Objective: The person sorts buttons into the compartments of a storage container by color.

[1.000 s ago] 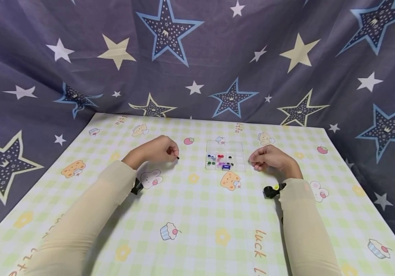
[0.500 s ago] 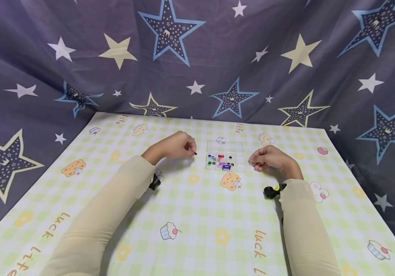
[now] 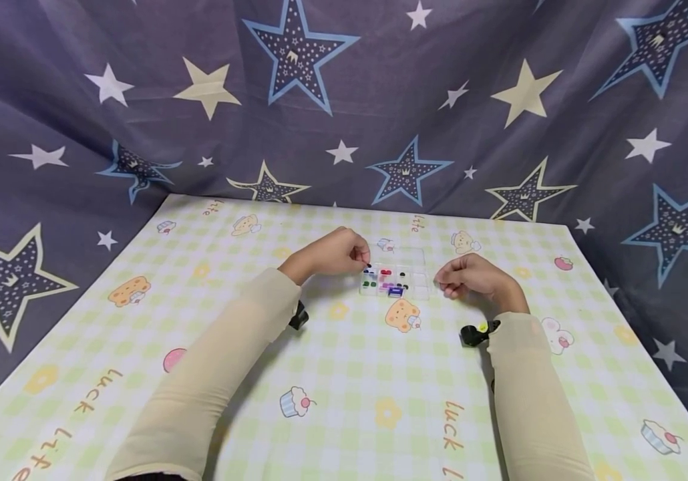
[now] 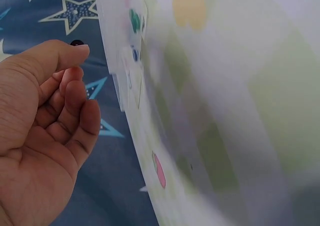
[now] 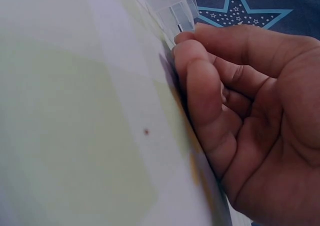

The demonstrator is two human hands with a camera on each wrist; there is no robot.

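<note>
Between thumb and forefinger, my left hand (image 3: 336, 252) pinches a small black round bead (image 4: 77, 43). It is over the back left corner of a clear plastic compartment box (image 3: 421, 282), whose lid lies open to the back. Inside, small blue pieces (image 3: 369, 272), red pieces (image 3: 385, 272), green pieces (image 3: 370, 284) and black pieces (image 3: 403, 274) lie in separate compartments. A blue tab (image 3: 395, 292) shows at the box's front edge. My right hand (image 3: 475, 275) rests on the table with loosely curled fingers, its fingertips close beside the box's right side.
A checked cloth with printed cartoons covers the table (image 3: 344, 361). A dark curtain (image 3: 344, 100) with stars hangs behind the table's back edge. Black wrist cameras sit at the left cuff (image 3: 298, 316) and right cuff (image 3: 475, 334).
My left hand has moved right across the table with the black bead, from left of the box to over its left compartments. The right hand and the box have stayed in place.
</note>
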